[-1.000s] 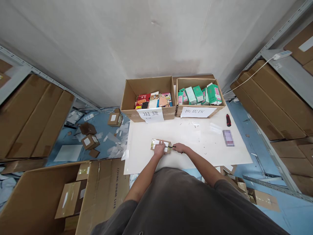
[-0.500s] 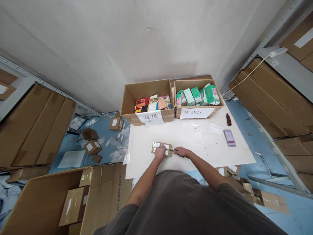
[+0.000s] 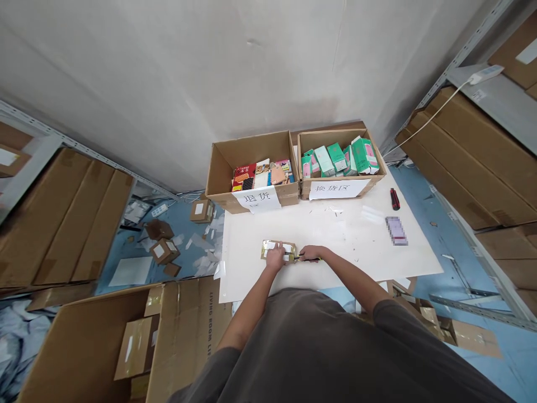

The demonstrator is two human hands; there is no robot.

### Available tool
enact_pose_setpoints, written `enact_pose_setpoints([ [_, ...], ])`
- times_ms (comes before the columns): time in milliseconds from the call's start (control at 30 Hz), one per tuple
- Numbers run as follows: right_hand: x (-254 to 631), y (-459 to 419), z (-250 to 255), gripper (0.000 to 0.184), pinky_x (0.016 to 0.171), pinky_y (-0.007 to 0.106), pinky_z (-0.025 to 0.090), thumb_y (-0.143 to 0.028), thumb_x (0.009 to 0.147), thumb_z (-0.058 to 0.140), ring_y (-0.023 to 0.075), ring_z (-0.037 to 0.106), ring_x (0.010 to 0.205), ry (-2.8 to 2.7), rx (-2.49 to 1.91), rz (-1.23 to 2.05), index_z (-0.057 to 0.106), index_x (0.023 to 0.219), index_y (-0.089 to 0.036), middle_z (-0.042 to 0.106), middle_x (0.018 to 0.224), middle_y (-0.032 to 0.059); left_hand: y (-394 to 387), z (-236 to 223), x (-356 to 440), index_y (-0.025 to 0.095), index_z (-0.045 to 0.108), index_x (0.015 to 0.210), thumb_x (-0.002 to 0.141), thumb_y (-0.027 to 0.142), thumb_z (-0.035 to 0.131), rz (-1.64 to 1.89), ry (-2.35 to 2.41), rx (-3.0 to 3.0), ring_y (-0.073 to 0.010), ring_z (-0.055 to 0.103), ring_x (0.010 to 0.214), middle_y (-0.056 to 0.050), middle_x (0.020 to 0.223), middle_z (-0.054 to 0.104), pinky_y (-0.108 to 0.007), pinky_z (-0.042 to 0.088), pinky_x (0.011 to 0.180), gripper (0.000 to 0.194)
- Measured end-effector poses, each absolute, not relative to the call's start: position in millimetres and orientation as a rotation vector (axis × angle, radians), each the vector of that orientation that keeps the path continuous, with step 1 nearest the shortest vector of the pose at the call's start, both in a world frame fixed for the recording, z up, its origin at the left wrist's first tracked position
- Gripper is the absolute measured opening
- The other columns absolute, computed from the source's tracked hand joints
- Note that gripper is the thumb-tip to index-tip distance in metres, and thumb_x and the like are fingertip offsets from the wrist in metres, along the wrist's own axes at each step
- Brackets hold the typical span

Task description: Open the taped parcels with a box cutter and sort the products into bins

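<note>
A small taped cardboard parcel (image 3: 277,247) with a white label lies on the white table (image 3: 335,235) in front of me. My left hand (image 3: 275,258) rests on top of the parcel, fingers curled down on it. My right hand (image 3: 310,253) is closed around a thin dark tool (image 3: 298,257) with a yellow-green handle, and its tip touches the parcel's right end.
Two open cartons stand at the table's far edge: the left one (image 3: 251,162) holds assorted small boxes, the right one (image 3: 339,159) green boxes. A red cutter (image 3: 394,198) and a small purple item (image 3: 396,230) lie at right. Large cartons (image 3: 104,341) and scattered parcels cover the floor.
The camera view shifted slightly. My hands stay on the parcel, with the tool still at its right end.
</note>
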State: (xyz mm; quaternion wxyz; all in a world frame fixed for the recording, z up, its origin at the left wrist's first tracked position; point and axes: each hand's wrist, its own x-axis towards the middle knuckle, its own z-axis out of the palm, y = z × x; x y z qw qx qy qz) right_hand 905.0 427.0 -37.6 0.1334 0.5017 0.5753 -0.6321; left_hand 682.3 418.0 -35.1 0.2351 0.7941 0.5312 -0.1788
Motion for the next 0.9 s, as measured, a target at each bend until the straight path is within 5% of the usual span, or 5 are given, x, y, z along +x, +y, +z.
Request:
enact_pose_setpoints([
  [200,924,396,-38,0.026,0.051,0.024,0.042,-0.046,0.094,0.062,0.0122,0.048,0.039,1.725,1.550,-1.851,0.063,0.090,-0.021,0.055,0.052,-0.0054,412,-33,676,0.024,0.063,0.124,0.066,0.025,0.092,-0.406,1.425,2.186,-0.0335,0.037,0.153,-0.013,0.166,0.039,-0.042,0.045,0.112,0.065],
  [333,943,378,-34,0.029,0.051,0.024,0.041,-0.050,0.099,0.054,0.0125,0.049,0.040,1.710,1.717,-1.870,0.059,0.095,-0.021,0.054,0.054,-0.0060,416,-33,663,0.031,0.048,0.149,0.085,0.041,0.078,-0.240,1.491,2.165,-0.0294,0.042,0.150,-0.008,0.159,0.050,-0.041,0.041,0.116,0.072],
  [533,932,362,-27,0.038,0.056,0.025,0.044,-0.059,0.104,0.043,0.0132,0.056,0.049,1.680,1.929,-1.827,0.056,0.107,-0.024,0.063,0.074,-0.0024,439,-47,655,0.032,0.039,0.157,0.078,0.057,0.079,-0.307,1.601,2.150,-0.0379,0.012,0.160,-0.011,0.169,0.033,-0.053,0.021,0.125,0.092],
  [767,899,344,-36,0.039,0.085,0.028,0.045,-0.046,0.111,0.031,0.0239,0.067,0.105,1.907,1.970,-1.497,0.059,0.131,-0.029,0.072,0.115,0.0069,438,-59,652,0.035,0.045,0.155,0.088,0.060,0.067,-0.255,1.579,2.217,-0.0375,0.022,0.157,-0.008,0.167,0.038,-0.051,0.024,0.123,0.074],
  [900,899,337,-40,0.044,0.089,0.029,0.043,-0.046,0.110,0.034,0.0250,0.064,0.112,1.969,2.001,-1.247,0.051,0.148,-0.032,0.066,0.123,0.0094,428,-60,649,0.037,0.046,0.154,0.094,0.057,0.060,-0.160,1.565,2.277,-0.0368,0.019,0.158,-0.006,0.166,0.040,-0.051,0.024,0.123,0.065],
])
